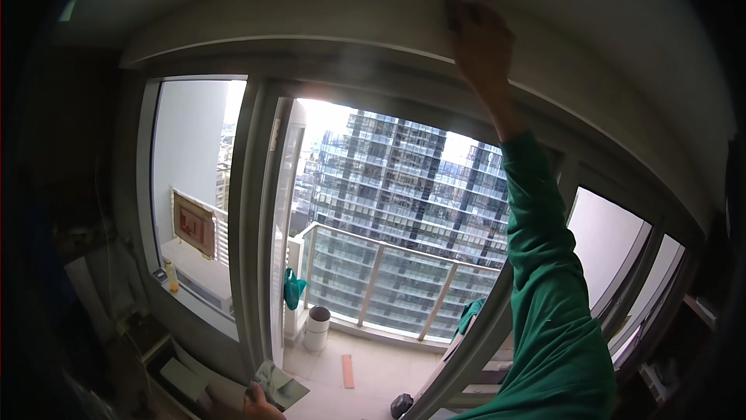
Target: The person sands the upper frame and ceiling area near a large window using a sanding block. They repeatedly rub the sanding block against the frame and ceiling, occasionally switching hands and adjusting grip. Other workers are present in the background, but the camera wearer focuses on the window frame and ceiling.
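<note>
My right arm, in a green sleeve, reaches up to the pale wall band [350, 12] above the window frame. High on that band, my right hand [485, 38] is closed around a small dark flat-edged thing [452, 11], whose kind is too dim to make out; it appears to touch the surface. Low in the view, my left hand [260, 406] grips a thin greyish-green flat plate [281, 387] with paler smears on it. Only the thumb side of that hand shows; its other fingers are hidden.
A sliding door frame [260, 210] opens onto a balcony with a glass railing [381, 280]. Outside are a white bucket [317, 328], an orange strip [347, 372] and a hanging teal bag [294, 289]. A yellow bottle [171, 276] stands on the left sill. A dark bundle [401, 404] lies by the door.
</note>
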A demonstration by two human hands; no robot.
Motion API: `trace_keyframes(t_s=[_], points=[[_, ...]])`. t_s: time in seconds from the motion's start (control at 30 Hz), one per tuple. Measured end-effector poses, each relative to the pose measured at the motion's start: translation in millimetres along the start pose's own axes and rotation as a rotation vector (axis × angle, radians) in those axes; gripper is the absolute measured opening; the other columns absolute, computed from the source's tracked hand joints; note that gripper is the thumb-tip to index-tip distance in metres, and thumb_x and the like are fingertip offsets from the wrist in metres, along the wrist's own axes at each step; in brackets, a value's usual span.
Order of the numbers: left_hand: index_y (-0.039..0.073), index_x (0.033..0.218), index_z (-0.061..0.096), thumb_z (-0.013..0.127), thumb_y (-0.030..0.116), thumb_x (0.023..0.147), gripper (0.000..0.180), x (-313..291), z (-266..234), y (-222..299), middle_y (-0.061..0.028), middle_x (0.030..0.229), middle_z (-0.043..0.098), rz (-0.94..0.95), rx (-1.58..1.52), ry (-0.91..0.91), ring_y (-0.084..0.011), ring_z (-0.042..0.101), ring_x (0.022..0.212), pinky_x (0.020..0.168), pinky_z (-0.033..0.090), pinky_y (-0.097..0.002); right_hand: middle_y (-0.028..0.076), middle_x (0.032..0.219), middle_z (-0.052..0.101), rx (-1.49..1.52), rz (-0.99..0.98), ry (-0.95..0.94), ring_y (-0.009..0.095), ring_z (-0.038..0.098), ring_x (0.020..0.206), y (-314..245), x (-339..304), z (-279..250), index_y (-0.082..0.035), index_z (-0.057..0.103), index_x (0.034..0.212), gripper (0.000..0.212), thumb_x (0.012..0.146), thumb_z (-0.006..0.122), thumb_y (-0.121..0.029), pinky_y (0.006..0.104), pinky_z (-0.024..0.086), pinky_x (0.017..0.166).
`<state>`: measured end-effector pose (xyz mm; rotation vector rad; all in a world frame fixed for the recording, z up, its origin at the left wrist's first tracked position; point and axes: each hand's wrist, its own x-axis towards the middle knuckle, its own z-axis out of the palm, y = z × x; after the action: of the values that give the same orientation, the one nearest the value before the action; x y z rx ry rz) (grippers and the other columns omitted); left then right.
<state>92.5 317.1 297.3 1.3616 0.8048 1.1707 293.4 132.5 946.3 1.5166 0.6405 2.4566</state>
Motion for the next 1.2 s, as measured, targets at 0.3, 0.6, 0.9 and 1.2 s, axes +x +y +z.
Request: trace_keyframes(t_s=[0.3,0.6,0.9,1.2], points=[[-0.005,0.085,0.069,0.063,0.023,0.090,0.029,1,23,11,-0.0158,0.077,0.068,-0.136,-0.237,0.057,-0.0258,0.062,0.068,0.061,0.049,-0.0360,0.013,0.117,0.055,-0.039,-0.032,0.044,0.034,0.056,0.106,34,7,18,-0.016,0.056,0.124,0.045,0.080,0.060,-0.024,0.0545,0.046,0.083],[-0.004,0.087,0.070,0.064,0.023,0.089,0.027,-10,45,-20,-0.0177,0.081,0.069,0.045,-0.162,0.012,-0.0287,0.063,0.070,0.062,0.049,-0.0376,0.013,0.102,0.063,-0.158,-0.028,-0.166,0.035,0.063,0.095,46,28,3,-0.013,0.064,0.103,0.025,0.083,0.058,-0.027,0.0522,0.053,0.071],[-0.001,0.089,0.071,0.061,0.017,0.091,0.020,-3,21,-23,-0.0154,0.079,0.069,-0.105,-0.119,-0.015,-0.0257,0.063,0.069,0.062,0.050,-0.0369,0.014,0.107,0.063,0.099,-0.055,0.000,0.037,0.060,0.101,62,-32,-64,-0.011,0.066,0.111,0.038,0.074,0.057,-0.006,0.0469,0.049,0.086],[0.005,0.091,0.073,0.066,0.011,0.084,0.012,3,41,-30,-0.0143,0.079,0.067,0.293,0.156,-0.031,-0.0288,0.064,0.067,0.059,0.051,-0.0373,0.019,0.118,0.057,-0.056,-0.179,0.090,0.038,0.056,0.106,111,-19,-10,-0.013,0.054,0.131,0.054,0.077,0.058,-0.010,0.0462,0.048,0.090]])
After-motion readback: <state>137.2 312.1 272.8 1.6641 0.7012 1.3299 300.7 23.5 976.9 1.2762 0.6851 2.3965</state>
